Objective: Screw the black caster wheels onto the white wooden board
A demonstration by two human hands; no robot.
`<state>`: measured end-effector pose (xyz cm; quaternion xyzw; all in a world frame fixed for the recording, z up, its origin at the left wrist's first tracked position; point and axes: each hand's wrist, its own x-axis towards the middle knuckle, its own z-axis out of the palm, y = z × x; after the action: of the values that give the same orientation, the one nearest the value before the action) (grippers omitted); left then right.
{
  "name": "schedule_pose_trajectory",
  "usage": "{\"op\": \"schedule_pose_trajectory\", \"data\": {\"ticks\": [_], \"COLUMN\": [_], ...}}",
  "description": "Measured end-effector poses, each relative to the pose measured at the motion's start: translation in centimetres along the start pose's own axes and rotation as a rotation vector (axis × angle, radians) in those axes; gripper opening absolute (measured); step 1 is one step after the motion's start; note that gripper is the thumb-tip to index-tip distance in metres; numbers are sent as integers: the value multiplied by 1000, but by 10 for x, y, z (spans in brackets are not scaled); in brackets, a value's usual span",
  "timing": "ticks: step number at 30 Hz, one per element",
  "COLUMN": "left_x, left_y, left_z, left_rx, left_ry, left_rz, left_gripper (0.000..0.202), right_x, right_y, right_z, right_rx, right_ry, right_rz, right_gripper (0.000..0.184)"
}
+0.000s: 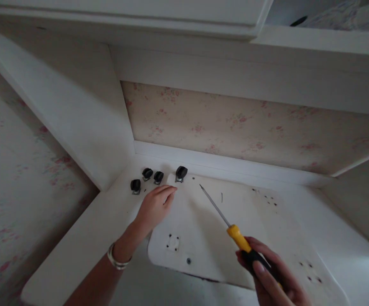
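Observation:
My right hand (273,272) grips a screwdriver (240,240) by its yellow and black handle, its metal shaft slanting up and left over a white panel (216,229). Just below a black caster (181,173) at the panel's far left corner is my left hand (159,204), with fingers drawn together; whatever they may hold is hidden. Farther left, three loose casters stand on the white surface: one at the left (136,185), another behind it (147,173) and a third (158,177) closer to the panel.
Groups of small screw holes mark the panel's near left (173,242), far right (269,199) and near right corners (310,272). A round metal fitting (189,261) sits near its front edge. White side boards and a cabinet door (123,12) frame the space; floral wallpaper (222,119) lies behind.

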<state>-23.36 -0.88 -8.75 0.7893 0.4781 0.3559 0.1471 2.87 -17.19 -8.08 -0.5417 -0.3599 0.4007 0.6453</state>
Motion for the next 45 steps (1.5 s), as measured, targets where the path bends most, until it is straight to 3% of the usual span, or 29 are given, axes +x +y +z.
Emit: {"op": "schedule_pose_trajectory", "data": {"ticks": [5, 12, 23, 27, 34, 45], "left_x": [24, 37, 44, 44, 41, 57], "left_y": [-33, -41, -48, -49, -58, -56], "left_z": [18, 30, 26, 24, 18, 27], "left_rx": [190, 191, 208, 189, 201, 173], "left_ry": [-131, -188, -285, -256, -90, -130], "left_rz": [252, 304, 350, 314, 86, -49], "left_gripper": [29, 33, 35, 33, 28, 28], "right_x": [25, 61, 109, 124, 148, 166], "right_y": [-11, -22, -18, -21, -27, -40], "right_z": [3, 13, 35, 51, 74, 85], "right_rx": [10, 83, -114, -212, -263, -373], "right_ry": [65, 69, -125, -179, -234, -235], "right_rz": [-10, -65, -69, -82, -36, -94], "right_gripper": [28, 22, 25, 28, 25, 21]}}
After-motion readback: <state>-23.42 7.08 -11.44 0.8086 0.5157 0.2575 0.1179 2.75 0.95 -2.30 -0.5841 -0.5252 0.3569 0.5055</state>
